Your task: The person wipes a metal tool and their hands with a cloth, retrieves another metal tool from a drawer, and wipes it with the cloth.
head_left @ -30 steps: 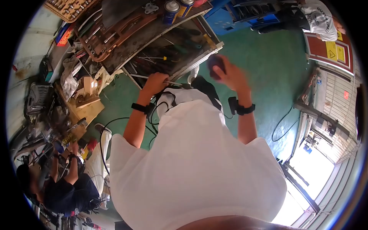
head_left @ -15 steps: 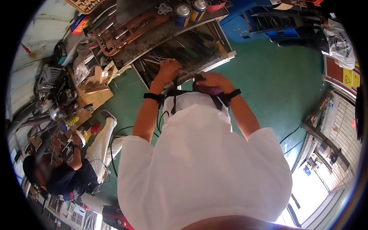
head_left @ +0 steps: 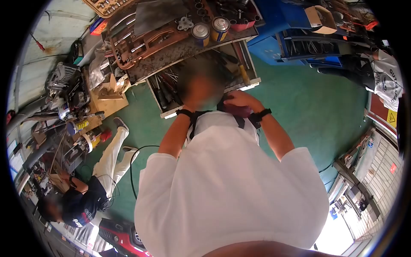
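My left hand (head_left: 200,96) is over the open tool drawer (head_left: 253,84), just above its front edge. A blur covers its fingers, so whether it holds anything cannot be seen. At my waist, my right hand (head_left: 246,101) is closed at the top of a dark item with a maroon part (head_left: 241,112) below the palm. What the fingertips grip is hidden. Screwdrivers and other hand tools (head_left: 165,88) lie in the drawer, among them one with a yellow handle (head_left: 244,75). Black bands are on both my wrists.
Two spray cans (head_left: 200,34) and a brown socket set case (head_left: 147,46) sit on the bench above the drawer. A co-worker (head_left: 87,197) is at a cluttered bench on the left. Another person (head_left: 383,79) stands far right, near blue cabinets (head_left: 274,23). A black cable (head_left: 132,171) crosses the floor.
My left hand has moved slightly right and down in the view, and its fingers are now blurred over. My right hand remains at my waist. The bench and drawer appear slightly lower.
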The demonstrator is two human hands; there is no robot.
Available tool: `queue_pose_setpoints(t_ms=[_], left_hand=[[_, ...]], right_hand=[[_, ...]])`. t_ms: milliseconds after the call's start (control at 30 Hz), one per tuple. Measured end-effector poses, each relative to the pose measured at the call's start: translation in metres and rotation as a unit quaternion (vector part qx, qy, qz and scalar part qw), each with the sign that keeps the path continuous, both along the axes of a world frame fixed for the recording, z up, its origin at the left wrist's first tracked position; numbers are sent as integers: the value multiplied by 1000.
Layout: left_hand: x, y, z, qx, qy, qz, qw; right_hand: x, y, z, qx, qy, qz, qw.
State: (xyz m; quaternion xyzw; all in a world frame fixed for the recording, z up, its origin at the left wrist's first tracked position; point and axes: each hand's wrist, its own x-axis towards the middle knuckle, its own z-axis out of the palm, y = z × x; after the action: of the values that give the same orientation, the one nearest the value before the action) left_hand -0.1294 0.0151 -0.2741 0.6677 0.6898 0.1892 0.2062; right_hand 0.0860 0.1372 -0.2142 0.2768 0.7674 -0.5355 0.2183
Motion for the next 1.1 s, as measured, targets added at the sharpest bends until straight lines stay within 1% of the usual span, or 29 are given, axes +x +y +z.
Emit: queue_pose_setpoints(t_ms=[33, 67, 100, 133, 167, 233, 267, 300, 333, 367, 433, 467, 500, 533, 567, 600, 633, 667, 700, 767, 800, 833, 867, 900, 933, 967, 1033, 1067, 1100], left_hand=[[0, 1, -1, -22, 0, 41, 999], [-1, 3, -1, -24, 4, 44, 999], [-2, 3, -1, -8, -39, 94, 995], [-4, 3, 3, 7, -82, 142, 986], [-5, 5, 7, 3, -78, 142, 987], [-11, 11, 26, -24, -86, 234, 968], [-18, 8, 20, -27, -82, 229, 970], [-28, 4, 5, -31, -85, 267, 960], [-39, 0, -13, -32, -89, 304, 948], [-51, -5, -35, -31, -89, 299, 950], [-76, -21, -79, -62, -102, 370, 921], [-86, -24, -86, -55, -69, 351, 932], [-94, -19, -82, -52, -69, 349, 933], [-101, -15, -78, -91, -104, 369, 919], [-107, -10, -76, -128, -139, 385, 903], [-114, -6, -82, -124, -142, 379, 906], [-117, -5, -91, -139, -148, 394, 896], [-120, -2, -100, -154, -155, 409, 886], [-120, 5, -100, -153, -163, 404, 887], [-121, 18, -86, -250, -76, 415, 871], [-123, 22, -76, -273, -130, 419, 856], [-124, 17, -95, -273, -142, 419, 854], [-127, 18, -113, -257, -96, 414, 868], [-133, 20, -128, -239, -49, 408, 880], [-137, 23, -127, -283, -72, 393, 872], [-139, 25, -126, -283, -78, 395, 871], [-144, 31, -112, -351, -96, 374, 853], [-143, 29, -102, -350, -98, 376, 853], [-137, 22, -85, -289, -147, 357, 876]], right_hand=[[-4, 1, -16, -2, 3, 2, 1000], [-11, 1, -32, -7, 60, -14, 998], [-18, 0, -47, -14, 116, -32, 993], [-25, 0, -62, -31, 106, -40, 993], [-35, 0, -76, -35, 109, -41, 993], [-52, -5, -113, -10, 116, -39, 992], [-61, -8, -126, -2, 120, -41, 992], [-70, -7, -132, 0, 105, -43, 994], [-78, -6, -127, 3, 98, -47, 994], [-86, -5, -121, 5, 90, -50, 995], [-101, -1, -73, 45, -68, -50, 995], [-106, -4, -63, 47, -67, -53, 995], [-112, -6, -58, 78, -83, -66, 991], [-117, -9, -52, 109, -100, -80, 986], [-120, -13, -52, 112, -100, -85, 985], [-121, -16, -56, 138, -94, -80, 983], [-120, -19, -57, 164, -91, -74, 980], [-118, -22, -58, 169, -97, -78, 978], [-118, -26, -57, 176, -84, -83, 977], [-115, -36, -51, 184, -81, -86, 976], [-113, -37, -43, 179, -91, -87, 976], [-108, -35, -35, 175, -100, -88, 976], [-103, -30, -26, 182, -106, -83, 974], [-101, -25, -18, 163, -105, -79, 978], [-97, -22, -16, 141, -103, -76, 982], [-91, -19, -15, 144, -107, -72, 981], [-72, -10, -16, 141, -35, -167, 975], [-63, -6, -15, 143, -35, -165, 975], [-57, -1, -6, 128, -29, -226, 965]])
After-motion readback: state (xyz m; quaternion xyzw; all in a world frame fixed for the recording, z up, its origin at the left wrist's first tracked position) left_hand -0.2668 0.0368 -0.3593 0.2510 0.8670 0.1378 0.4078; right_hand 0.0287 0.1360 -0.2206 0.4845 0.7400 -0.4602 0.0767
